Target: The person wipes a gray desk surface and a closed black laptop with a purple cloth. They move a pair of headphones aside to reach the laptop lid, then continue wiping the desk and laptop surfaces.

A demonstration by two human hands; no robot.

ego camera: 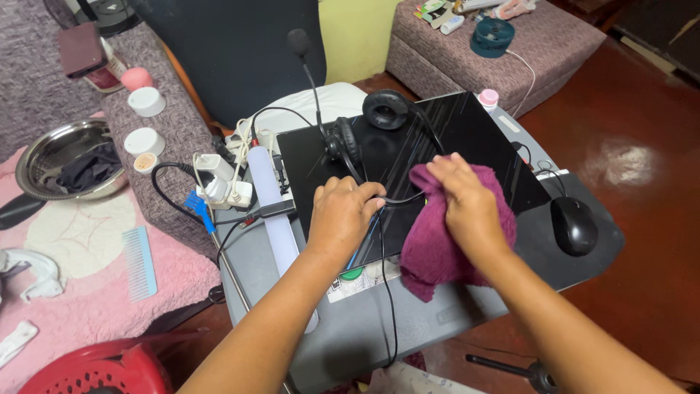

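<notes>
A closed black laptop (pixel 467 138) lies on a grey low table (pixel 350 335). A black headset (pixel 364 128) with a boom microphone rests on its lid. My left hand (pixel 341 211) presses on the laptop's near left part, fingers closed over the headset's thin band. My right hand (pixel 467 204) grips a magenta cloth (pixel 430 252) against the lid, next to the band.
A black mouse (pixel 574 225) sits on the mat to the right. A white tube light (pixel 273 211), white plugs and cables (pixel 219 186) lie left of the laptop. A steel bowl (pixel 51 157), blue comb (pixel 140 261), jar lids and a red basket (pixel 95 368) are at left.
</notes>
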